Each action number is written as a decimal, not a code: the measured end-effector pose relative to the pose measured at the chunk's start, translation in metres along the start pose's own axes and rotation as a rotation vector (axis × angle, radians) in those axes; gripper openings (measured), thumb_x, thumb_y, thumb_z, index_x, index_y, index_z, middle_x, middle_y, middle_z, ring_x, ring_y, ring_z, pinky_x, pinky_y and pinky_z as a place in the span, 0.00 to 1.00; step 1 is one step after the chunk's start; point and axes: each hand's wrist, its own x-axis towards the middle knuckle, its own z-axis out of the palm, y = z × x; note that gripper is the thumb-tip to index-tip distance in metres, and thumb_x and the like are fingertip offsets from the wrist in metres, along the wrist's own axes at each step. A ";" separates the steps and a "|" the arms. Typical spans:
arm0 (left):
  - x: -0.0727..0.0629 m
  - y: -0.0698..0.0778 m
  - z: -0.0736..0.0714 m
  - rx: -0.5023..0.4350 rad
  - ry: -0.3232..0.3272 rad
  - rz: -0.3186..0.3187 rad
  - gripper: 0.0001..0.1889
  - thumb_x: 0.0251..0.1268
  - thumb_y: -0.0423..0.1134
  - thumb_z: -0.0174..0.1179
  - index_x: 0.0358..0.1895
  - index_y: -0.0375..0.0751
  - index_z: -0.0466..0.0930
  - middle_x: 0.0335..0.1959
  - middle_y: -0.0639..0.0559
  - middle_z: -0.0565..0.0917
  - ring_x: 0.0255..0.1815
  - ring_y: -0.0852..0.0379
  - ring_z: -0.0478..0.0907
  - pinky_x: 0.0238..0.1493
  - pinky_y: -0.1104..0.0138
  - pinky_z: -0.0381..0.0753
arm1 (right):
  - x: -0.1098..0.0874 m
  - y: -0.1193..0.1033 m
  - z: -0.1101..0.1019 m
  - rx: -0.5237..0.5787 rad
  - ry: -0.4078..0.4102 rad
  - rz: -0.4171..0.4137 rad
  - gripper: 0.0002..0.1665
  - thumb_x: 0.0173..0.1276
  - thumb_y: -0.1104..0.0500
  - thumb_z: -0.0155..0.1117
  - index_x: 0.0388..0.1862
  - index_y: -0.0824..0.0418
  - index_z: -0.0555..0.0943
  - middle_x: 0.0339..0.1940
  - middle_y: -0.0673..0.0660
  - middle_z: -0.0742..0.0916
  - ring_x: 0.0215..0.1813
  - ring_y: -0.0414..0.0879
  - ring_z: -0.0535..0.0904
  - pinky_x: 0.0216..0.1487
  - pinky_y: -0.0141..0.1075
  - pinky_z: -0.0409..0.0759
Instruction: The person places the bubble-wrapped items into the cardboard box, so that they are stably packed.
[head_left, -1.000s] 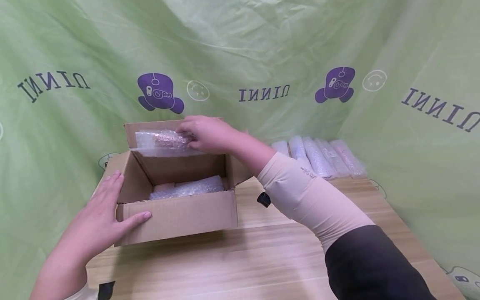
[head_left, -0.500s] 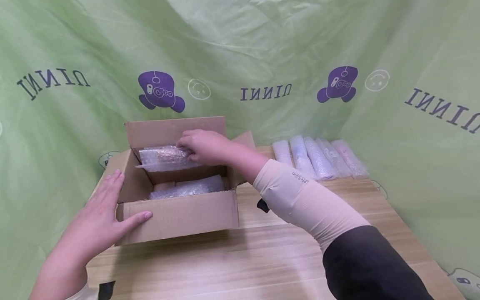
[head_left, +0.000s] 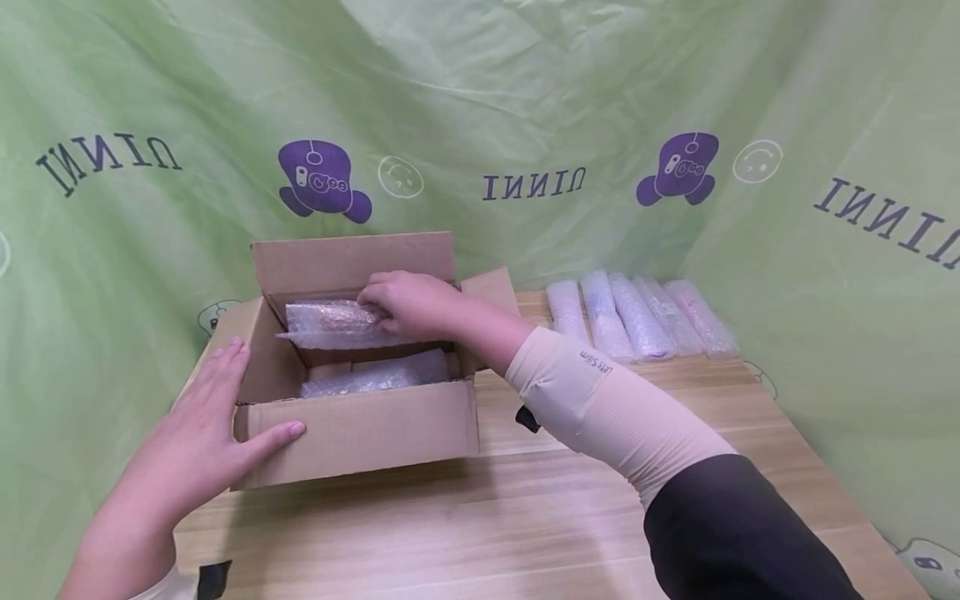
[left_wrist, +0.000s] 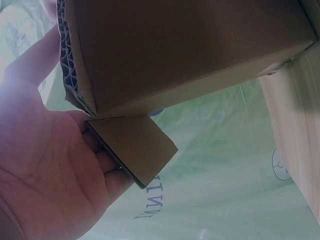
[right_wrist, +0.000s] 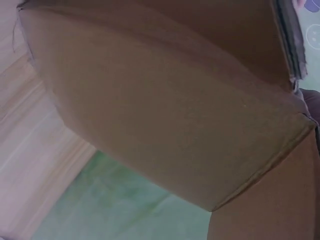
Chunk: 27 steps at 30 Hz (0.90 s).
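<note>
An open cardboard box (head_left: 360,433) stands on the wooden table. My left hand (head_left: 202,425) rests at its near left corner, thumb on the front flap and straight fingers along the left flap. In the left wrist view, the palm of the left hand (left_wrist: 55,165) shows beside a small flap (left_wrist: 135,147). My right hand (head_left: 416,307) grips the right end of a bubble-wrapped package (head_left: 330,325) at the back of the box opening. Another bubble-wrapped package (head_left: 382,373) lies inside the box. The right wrist view shows a cardboard flap (right_wrist: 165,110), with the held package hidden.
Several bubble-wrapped rolls (head_left: 633,317) lie in a row at the table's back right. The table (head_left: 525,525) has a wood-grain top, with black tabs (head_left: 527,417) on it. A green printed curtain (head_left: 480,100) hangs close behind the box.
My right hand has lowered the bubble-wrapped package from in front of the back flap into the box opening. The left hand has stayed at the box's corner.
</note>
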 end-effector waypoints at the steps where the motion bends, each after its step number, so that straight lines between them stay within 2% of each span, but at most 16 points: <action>1: 0.000 0.000 0.000 -0.001 -0.001 0.000 0.60 0.58 0.66 0.62 0.80 0.41 0.32 0.81 0.45 0.36 0.81 0.41 0.31 0.79 0.47 0.31 | 0.000 0.000 0.001 0.007 -0.004 0.002 0.28 0.67 0.52 0.68 0.64 0.56 0.77 0.56 0.50 0.81 0.59 0.42 0.76 0.63 0.35 0.75; 7: 0.000 0.001 -0.001 -0.001 -0.006 -0.003 0.60 0.58 0.66 0.62 0.80 0.41 0.32 0.81 0.44 0.36 0.81 0.41 0.31 0.79 0.47 0.31 | -0.005 0.005 -0.004 0.011 -0.017 0.041 0.36 0.64 0.41 0.68 0.67 0.56 0.75 0.61 0.50 0.79 0.64 0.43 0.74 0.66 0.36 0.73; 13: 0.001 0.001 -0.001 0.001 -0.011 -0.003 0.60 0.58 0.67 0.62 0.80 0.41 0.31 0.81 0.44 0.35 0.81 0.41 0.31 0.79 0.48 0.30 | -0.016 0.016 -0.025 0.045 0.009 0.089 0.38 0.64 0.39 0.66 0.69 0.54 0.72 0.63 0.49 0.78 0.63 0.41 0.75 0.66 0.35 0.73; 17: 0.001 0.001 -0.001 0.001 -0.013 -0.004 0.60 0.58 0.67 0.62 0.80 0.41 0.32 0.81 0.44 0.35 0.81 0.42 0.30 0.79 0.48 0.30 | -0.031 0.030 -0.041 0.086 0.062 0.113 0.38 0.66 0.39 0.64 0.70 0.55 0.71 0.65 0.51 0.77 0.62 0.43 0.75 0.65 0.37 0.74; 22: 0.002 0.001 -0.001 0.006 -0.010 0.000 0.60 0.58 0.66 0.62 0.80 0.41 0.32 0.81 0.44 0.35 0.81 0.42 0.30 0.79 0.48 0.30 | -0.053 0.051 -0.056 0.143 0.166 0.152 0.36 0.67 0.40 0.64 0.68 0.57 0.72 0.62 0.53 0.78 0.59 0.47 0.77 0.62 0.40 0.75; 27: 0.002 0.002 -0.001 0.008 -0.004 0.010 0.60 0.59 0.66 0.62 0.79 0.40 0.31 0.81 0.43 0.34 0.81 0.41 0.29 0.78 0.46 0.29 | -0.077 0.072 -0.070 0.184 0.231 0.219 0.36 0.68 0.42 0.64 0.68 0.59 0.71 0.63 0.56 0.78 0.60 0.47 0.76 0.64 0.42 0.74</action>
